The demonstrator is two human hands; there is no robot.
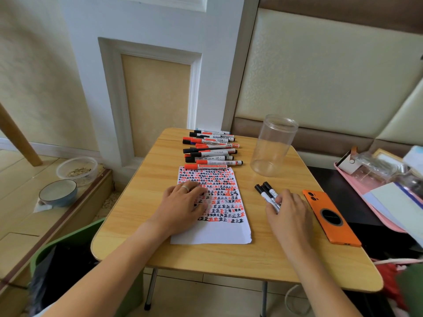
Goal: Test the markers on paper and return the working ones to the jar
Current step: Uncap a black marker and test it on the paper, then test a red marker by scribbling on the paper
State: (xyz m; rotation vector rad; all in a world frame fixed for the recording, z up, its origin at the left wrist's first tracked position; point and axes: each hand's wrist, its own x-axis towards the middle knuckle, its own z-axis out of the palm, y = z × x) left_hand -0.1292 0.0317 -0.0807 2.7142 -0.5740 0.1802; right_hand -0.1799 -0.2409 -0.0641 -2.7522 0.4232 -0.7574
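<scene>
Two hands are out over the counter (229,266). Nearest, the left hand (183,202) lies flat with fingers spread on the paper (212,232), holding it down. The right hand (289,213) rests on the ends of two black-capped markers (266,193) beside the paper; its fingertips touch them, and the grip looks like a light pinch just starting, though the fingers hide part of it. An orange phone (332,220) lies just to the right of that hand. The paper is nearly full of red and black marks, so the bare strip at the near edge looks like the best spot to test on. To do this step well, I think the hand should pick up only one marker, hold it by the middle, pull off the cap, and draw a short line while the left hand keeps the paper flat. Farther back stands the clear jar (272,147), with nothing in it. Beyond the paper lies a pile of markers (210,148), red and black, waiting near the far edge.
</scene>
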